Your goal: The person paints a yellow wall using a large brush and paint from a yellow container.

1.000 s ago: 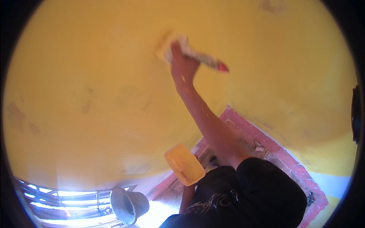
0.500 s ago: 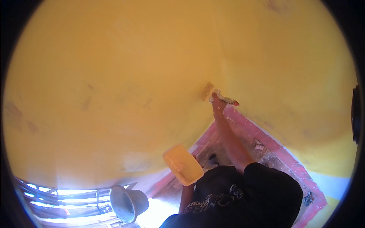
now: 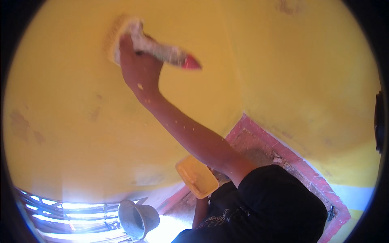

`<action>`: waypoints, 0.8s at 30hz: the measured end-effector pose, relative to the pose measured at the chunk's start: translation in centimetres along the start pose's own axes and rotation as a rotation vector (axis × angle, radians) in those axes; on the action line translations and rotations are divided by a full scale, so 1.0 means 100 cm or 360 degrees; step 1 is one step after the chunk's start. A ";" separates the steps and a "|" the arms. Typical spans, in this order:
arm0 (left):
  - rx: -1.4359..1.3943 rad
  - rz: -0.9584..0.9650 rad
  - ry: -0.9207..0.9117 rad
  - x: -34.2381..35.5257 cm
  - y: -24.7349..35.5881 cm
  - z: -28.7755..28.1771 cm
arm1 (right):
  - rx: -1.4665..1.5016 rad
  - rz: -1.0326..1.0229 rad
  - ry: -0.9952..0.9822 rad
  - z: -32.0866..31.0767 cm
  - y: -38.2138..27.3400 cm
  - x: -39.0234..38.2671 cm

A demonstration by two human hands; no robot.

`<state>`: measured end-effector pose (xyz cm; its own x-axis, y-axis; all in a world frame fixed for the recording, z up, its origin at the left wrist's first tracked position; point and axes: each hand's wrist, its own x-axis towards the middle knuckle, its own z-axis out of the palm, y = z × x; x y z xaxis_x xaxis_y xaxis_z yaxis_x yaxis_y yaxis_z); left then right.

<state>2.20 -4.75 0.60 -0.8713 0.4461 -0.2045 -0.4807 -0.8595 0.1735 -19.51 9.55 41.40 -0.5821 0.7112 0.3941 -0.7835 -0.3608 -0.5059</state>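
**Brush swinging back up-left on yellow wall**

Since 0.5 s ago the right hand (image 3: 139, 69) is travelling from near the wall corner up and left across the yellow wall (image 3: 73, 121), arm now stretching out long. It's gripping the paint brush (image 3: 156, 46) w/ fingers wrapped tight round the handle; bristle end is pressing flat on the wall just above-left of the hand, red handle tip poking out to the hand's right. Bristles are looking caked w/ pale, crusty paint, and a rough lighter patch is showing on the wall round them. Wall surface is looking matte, w/ faint darker blotches.

Well below the brush, the left hand (image 3: 216, 176) is holding up a yellow rectangular plastic tub (image 3: 196, 176); fingers mostly hidden behind it, so grip width can't tell. Contents are looking yellow, same as the wall.

Further below the tub, a grey metal bucket (image 3: 137, 218) is lying tilted, mouth open, inside unclear. Red-pink border strip (image 3: 291, 150) is running right of the tub.
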 end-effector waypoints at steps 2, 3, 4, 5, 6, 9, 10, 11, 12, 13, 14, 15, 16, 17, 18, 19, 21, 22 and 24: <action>0.0017 0.0038 -0.0008 -0.007 0.005 0.001 | 0.0004 0.0010 0.0130 -0.025 0.039 -0.031; 0.0017 0.0056 -0.0005 -0.011 0.006 0.000 | -0.0193 0.0055 0.0083 -0.056 0.057 -0.047; 0.0019 0.0053 -0.0016 -0.012 0.005 0.001 | -0.0272 0.0273 0.0195 -0.085 0.060 -0.060; 0.0028 0.0069 -0.0031 -0.014 0.004 0.000 | -0.0450 0.0313 0.0255 -0.122 0.082 -0.072; 0.0028 0.0054 -0.0051 -0.009 0.001 -0.001 | -0.0449 0.0411 0.0412 -0.161 0.098 -0.082; -0.0059 0.0023 -0.0122 -0.010 0.002 0.000 | -0.0557 0.0555 0.0586 -0.253 0.131 -0.113; -0.0134 -0.0023 -0.0149 -0.009 0.003 0.002 | -0.0644 0.0589 0.0599 -0.269 0.135 -0.116; -0.0204 -0.0075 -0.0165 -0.012 0.005 0.004 | -0.0730 0.0630 0.0621 -0.282 0.138 -0.120; -0.0221 -0.0069 -0.0163 -0.014 0.012 0.002 | -0.0811 0.0661 0.0640 -0.284 0.141 -0.125; -0.0243 -0.0061 -0.0155 -0.014 0.012 -0.002 | -0.0704 0.0612 0.0664 -0.279 0.138 -0.120; -0.0264 -0.0054 -0.0146 -0.014 0.012 -0.006 | -0.0597 0.0561 0.0688 -0.270 0.141 -0.109; -0.0182 -0.0023 -0.0162 -0.013 0.015 -0.009 | -0.0490 0.0510 0.0704 -0.248 0.133 -0.091; -0.0100 0.0009 -0.0177 -0.013 0.019 -0.012 | -0.0364 0.0483 0.0646 -0.224 0.126 -0.070; -0.0017 0.0056 -0.0181 -0.018 0.022 -0.013 | -0.0101 0.0423 0.0631 -0.181 0.101 -0.047; -0.0010 0.0047 -0.0162 -0.014 0.018 -0.006 | -0.0002 0.0380 0.0491 -0.153 0.080 -0.019; -0.0004 0.0041 -0.0141 -0.010 0.014 0.002 | -0.0085 0.0363 0.0376 -0.125 0.056 0.003; 0.0044 0.0051 -0.0120 -0.009 0.013 0.012 | -0.0021 -0.0055 0.0257 -0.071 0.023 0.040; 0.0059 0.0051 -0.0117 -0.007 0.013 0.008 | -0.0031 -0.0292 0.0207 -0.059 0.022 0.050; -0.0009 0.0011 -0.0134 -0.006 0.013 0.010 | -0.0151 -0.0115 0.0138 -0.070 0.030 0.052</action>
<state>2.00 -5.91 1.88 -0.8799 0.4595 -0.1214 -0.4745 -0.8638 0.1694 -23.35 16.40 36.56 -0.5009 0.7840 0.3667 -0.7960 -0.2511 -0.5507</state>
